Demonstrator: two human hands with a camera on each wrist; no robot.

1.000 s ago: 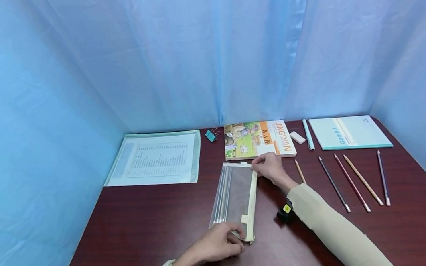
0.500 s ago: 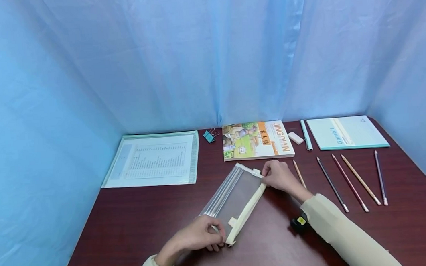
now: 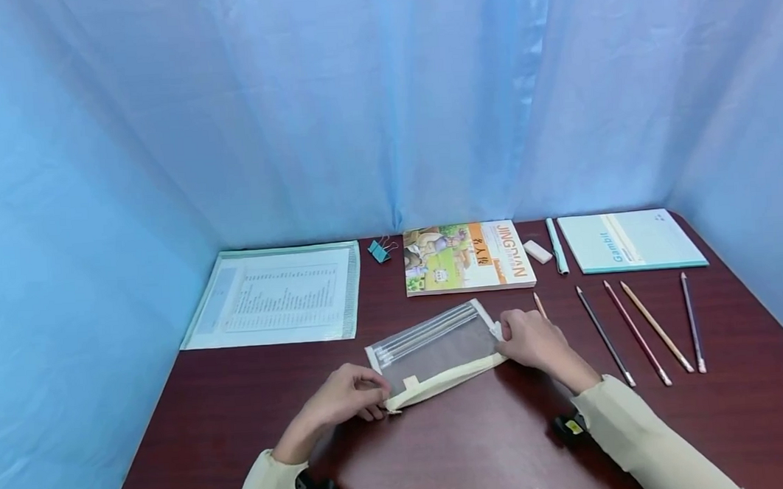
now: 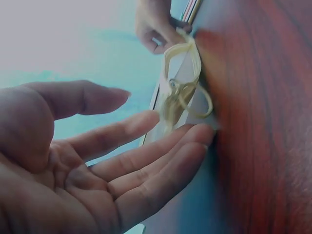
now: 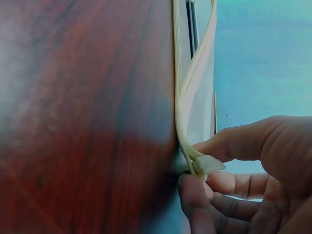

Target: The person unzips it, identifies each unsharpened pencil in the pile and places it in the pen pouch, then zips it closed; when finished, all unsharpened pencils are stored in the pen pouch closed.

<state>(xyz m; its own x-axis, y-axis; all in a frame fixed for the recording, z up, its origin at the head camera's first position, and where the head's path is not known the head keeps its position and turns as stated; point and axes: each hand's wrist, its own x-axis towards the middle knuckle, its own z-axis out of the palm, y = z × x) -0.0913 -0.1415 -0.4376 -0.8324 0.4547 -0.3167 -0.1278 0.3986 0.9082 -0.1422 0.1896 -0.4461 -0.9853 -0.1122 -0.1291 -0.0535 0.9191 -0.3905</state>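
A clear pencil pouch (image 3: pixel 436 339) with a cream zip edge lies slantwise on the table, its zip side toward me. Long pale stripes run along its far side; whether these are folds or things inside I cannot tell. My right hand (image 3: pixel 534 340) pinches the pouch's right end by the zip's end tab (image 5: pixel 208 165). At the left end, my left hand (image 3: pixel 346 398) has its fingertips by the zip corner, thumb apart from the loosely bent fingers. In the left wrist view the zip puller (image 4: pixel 183 92) hangs just beyond those fingers. The two zip tapes (image 5: pixel 178 73) stand apart, with the mouth gaping.
Behind the pouch lie a book (image 3: pixel 468 259), a teal binder clip (image 3: pixel 379 252), an eraser (image 3: pixel 538 251) and a pen (image 3: pixel 556 247). A notebook (image 3: pixel 630 241) and several pencils (image 3: pixel 637 324) are at right. A document sleeve (image 3: pixel 274 295) lies at left.
The pouch has turned clockwise from nearly lengthwise to nearly crosswise. My right hand has moved right and nearer with its end; my left hand has moved left and farther.
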